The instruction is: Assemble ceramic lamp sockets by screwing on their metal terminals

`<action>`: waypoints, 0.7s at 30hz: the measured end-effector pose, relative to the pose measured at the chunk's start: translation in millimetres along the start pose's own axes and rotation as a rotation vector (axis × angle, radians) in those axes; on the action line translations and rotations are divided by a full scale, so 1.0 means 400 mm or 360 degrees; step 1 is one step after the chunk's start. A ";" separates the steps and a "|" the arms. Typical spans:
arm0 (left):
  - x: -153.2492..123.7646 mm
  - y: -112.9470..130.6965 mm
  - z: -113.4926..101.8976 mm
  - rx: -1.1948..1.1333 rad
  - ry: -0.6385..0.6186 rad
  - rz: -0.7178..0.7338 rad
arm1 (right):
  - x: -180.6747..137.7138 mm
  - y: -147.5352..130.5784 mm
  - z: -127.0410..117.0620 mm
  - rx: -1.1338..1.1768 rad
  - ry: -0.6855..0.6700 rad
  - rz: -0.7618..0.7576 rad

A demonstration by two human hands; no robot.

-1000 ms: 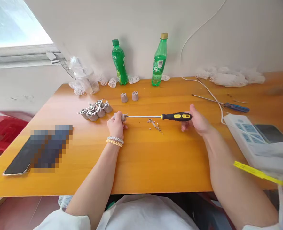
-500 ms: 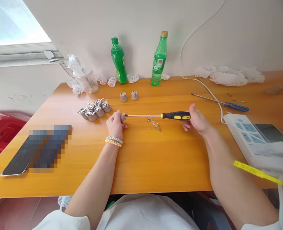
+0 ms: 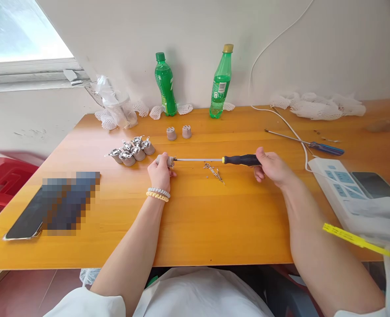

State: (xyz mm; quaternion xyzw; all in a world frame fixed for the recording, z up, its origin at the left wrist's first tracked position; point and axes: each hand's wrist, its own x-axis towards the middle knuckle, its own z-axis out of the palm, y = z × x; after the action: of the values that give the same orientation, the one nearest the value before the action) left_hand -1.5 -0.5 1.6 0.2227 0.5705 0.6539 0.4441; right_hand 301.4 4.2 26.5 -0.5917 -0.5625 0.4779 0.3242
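My left hand [image 3: 161, 174] is closed around a small grey-brown lamp holder [image 3: 165, 161], which lies on its side with metal pieces at its right end. My right hand [image 3: 270, 167] grips the butt of a screwdriver [image 3: 241, 160] with a black handle and yellow collar. Its shaft runs level to the left, and the tip meets the metal end of the lamp holder; the exact contact is too small to make out. Below the shaft lie loose metal strips and tiny screws [image 3: 216, 172]. Several lamp holders with metal brackets [image 3: 128, 157] stand clustered left of my left hand.
Two lamp holders without brackets [image 3: 179, 133] stand farther back. Green bottles [image 3: 165, 88] [image 3: 220, 83] line the wall. At right are a blue-handled screwdriver [image 3: 326, 148], a white cable and a power strip [image 3: 327, 180]. A dark phone [image 3: 23, 215] lies at left.
The screwdriver handle has turned about its axis: its yellow patches faced me before and are now out of sight. My right fingers have shifted slightly on the handle. The left hand keeps its hold.
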 end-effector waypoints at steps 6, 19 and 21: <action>-0.001 0.001 0.000 0.0014 -0.0018 -0.0002 | 0.003 -0.013 0.003 0.0593 -0.0249 -0.0074; 0.006 -0.003 -0.004 -0.0017 -0.0002 -0.0010 | 0.001 -0.007 0.006 0.0233 -0.0115 -0.0103; 0.006 -0.003 -0.003 -0.0019 0.0011 -0.0010 | -0.002 -0.016 0.009 0.0509 -0.0222 -0.0176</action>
State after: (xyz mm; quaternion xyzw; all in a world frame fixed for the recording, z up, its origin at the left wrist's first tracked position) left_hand -3.3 0.6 -0.2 0.2159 0.5688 0.6567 0.4456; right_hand 295.9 3.9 31.2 -0.4661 -0.5322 0.5826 0.4001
